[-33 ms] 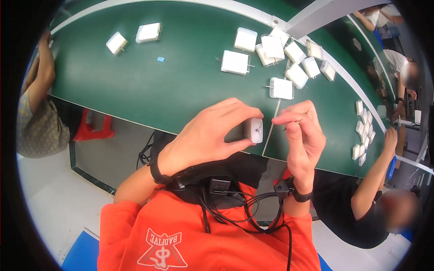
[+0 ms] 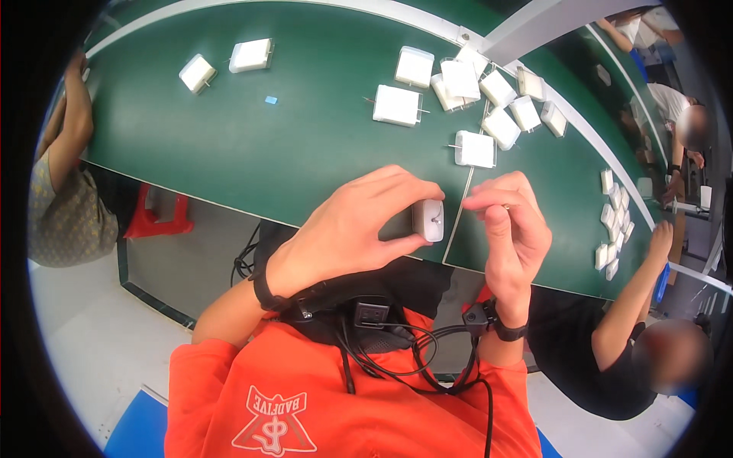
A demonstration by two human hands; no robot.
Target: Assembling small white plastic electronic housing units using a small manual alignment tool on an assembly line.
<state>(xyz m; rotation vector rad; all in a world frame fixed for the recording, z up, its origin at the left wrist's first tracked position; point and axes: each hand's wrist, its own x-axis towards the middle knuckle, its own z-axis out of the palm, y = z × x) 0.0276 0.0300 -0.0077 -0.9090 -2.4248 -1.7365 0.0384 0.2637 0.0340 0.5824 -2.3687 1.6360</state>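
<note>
My left hand (image 2: 359, 217) grips a white box-shaped block (image 2: 433, 221) between thumb and fingers near the table's front edge. The block's end face points to the right, and a small metal pin or screw shows in its middle. Just right of it, apart from the block, my right hand (image 2: 513, 221) is pinched closed. A tiny brass-coloured bit shows between thumb and forefinger, too small to name. Beyond my hands lies a similar white block (image 2: 475, 149) with thin metal pins sticking out at its sides.
More white blocks (image 2: 460, 79) cluster at the back right, some overlapping. Two lie at the far left, near a small blue piece (image 2: 271, 100). Another group (image 2: 613, 217) sits at the right, by a co-worker's arm (image 2: 637, 275). A metal post (image 2: 534, 30) rises behind the table (image 2: 305, 145).
My right hand has shifted very slightly, its forefinger a little farther from the block. My left hand and the block stay in place.
</note>
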